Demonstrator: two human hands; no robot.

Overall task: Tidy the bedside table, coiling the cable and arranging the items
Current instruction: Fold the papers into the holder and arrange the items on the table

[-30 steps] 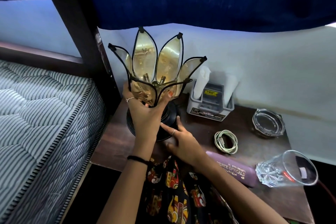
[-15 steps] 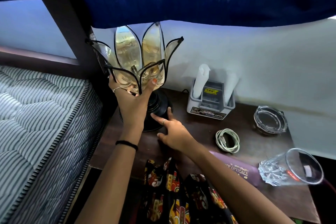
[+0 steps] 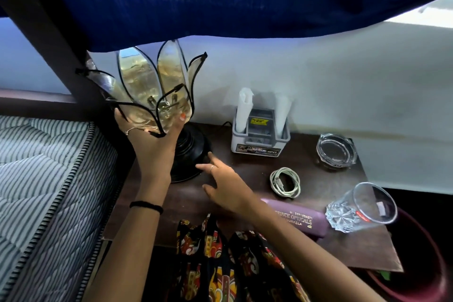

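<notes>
- Fingers of the left hand point(image 3: 153, 147) curl up around the underside of the lamp point(image 3: 152, 95), thumb pressed on one petal; a thin bracelet and a black band circle that wrist.
- Petals of the lamp's shade are amber glass panes edged in black metal, flaring like a flower above a round, ribbed black base point(image 3: 190, 154).
- Right hand point(image 3: 225, 186) lies spread and relaxed, holding nothing, its straight index fingertip touching the base's rim.
- Dark wooden worktop point(image 3: 245, 174) carries the lamp at its back left corner, beside the striped quilted mattress point(image 3: 44, 179).
- Coiled white cable point(image 3: 285, 182) lies mid-worktop, right of the right hand.
- Purple glasses case point(image 3: 301, 219) and a cut-glass tumbler point(image 3: 360, 206) sit along the front right.
</notes>
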